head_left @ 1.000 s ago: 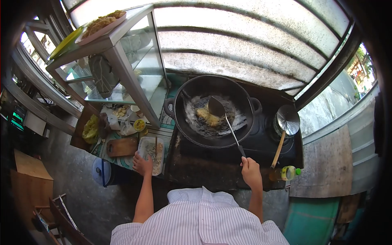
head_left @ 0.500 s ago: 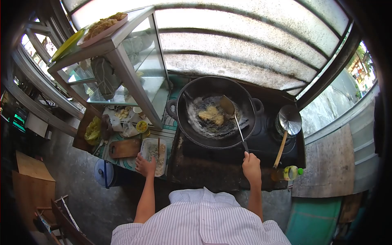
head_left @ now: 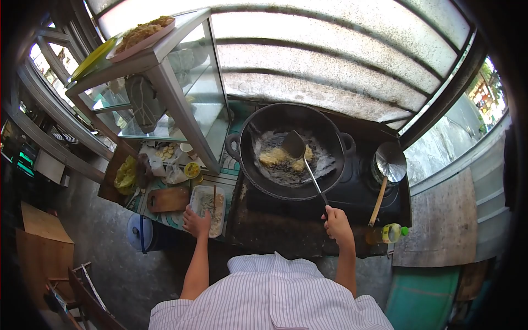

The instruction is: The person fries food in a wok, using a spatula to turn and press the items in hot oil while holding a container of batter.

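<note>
My right hand [head_left: 339, 225] is closed round the dark handle of a spatula [head_left: 312, 171]. Its broad blade lies over golden frying pieces [head_left: 270, 158] in bubbling oil, hiding part of them. The oil fills the bottom of a large black wok [head_left: 263, 184] on the stove. On the left, my left hand [head_left: 196, 223] rests at the near left edge of a clear plastic tub [head_left: 221, 221], fingers spread. Inside the tub are a pale batter-like mix and a standing brown stick or handle. A wooden cutting board [head_left: 168, 199] lies just left of the tub.
A glass display case [head_left: 159, 55] stands at the back left, with a plate of fried food [head_left: 144, 37] on top. Right of the wok are a wooden-handled strainer [head_left: 379, 199] and a bottle with a green cap [head_left: 391, 233]. A lidded bucket [head_left: 135, 234] sits below the counter.
The spatula blade has swung left and over the frying pieces, which now show on both sides of it. My right hand has turned and lowered slightly. My left hand stays put.
</note>
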Tool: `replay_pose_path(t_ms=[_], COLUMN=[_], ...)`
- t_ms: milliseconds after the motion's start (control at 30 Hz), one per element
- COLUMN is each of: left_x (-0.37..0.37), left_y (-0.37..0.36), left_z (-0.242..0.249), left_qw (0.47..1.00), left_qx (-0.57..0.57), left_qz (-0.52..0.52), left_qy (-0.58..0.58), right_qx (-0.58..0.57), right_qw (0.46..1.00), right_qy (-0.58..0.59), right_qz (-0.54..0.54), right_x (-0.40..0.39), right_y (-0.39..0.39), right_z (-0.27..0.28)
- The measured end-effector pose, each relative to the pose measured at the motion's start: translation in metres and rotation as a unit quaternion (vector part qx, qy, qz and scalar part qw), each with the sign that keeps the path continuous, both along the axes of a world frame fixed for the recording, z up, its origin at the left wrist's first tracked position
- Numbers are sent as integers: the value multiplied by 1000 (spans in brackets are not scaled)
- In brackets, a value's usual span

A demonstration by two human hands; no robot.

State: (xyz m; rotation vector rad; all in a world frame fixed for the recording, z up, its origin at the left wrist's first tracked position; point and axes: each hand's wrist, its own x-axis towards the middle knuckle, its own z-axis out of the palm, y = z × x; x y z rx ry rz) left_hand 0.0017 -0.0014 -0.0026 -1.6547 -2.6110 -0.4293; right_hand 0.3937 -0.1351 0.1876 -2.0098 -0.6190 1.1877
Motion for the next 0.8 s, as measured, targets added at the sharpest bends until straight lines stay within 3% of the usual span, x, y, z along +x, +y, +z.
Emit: replay_pose_path(t_ms=[200, 367, 567, 800], left_x=[1, 2, 3, 1], left_y=[0, 0, 0, 0], left_z=[3, 5, 3, 2], left_qw=[1000, 1000, 1000, 1000], left_qx=[-10, -18, -11, -13], left_qz=[3, 6, 4, 2], left_qy=[-5, -9, 3, 3], right_qx=[8, 26, 34, 53], right_qw=[1000, 994, 990, 977], right_qy=[16, -86, -105, -196], right_qz=[2, 56, 84, 63], right_x=[-1, 2, 0, -1], right_y=[-14, -26, -33, -30], right_z=[13, 20, 19, 28])
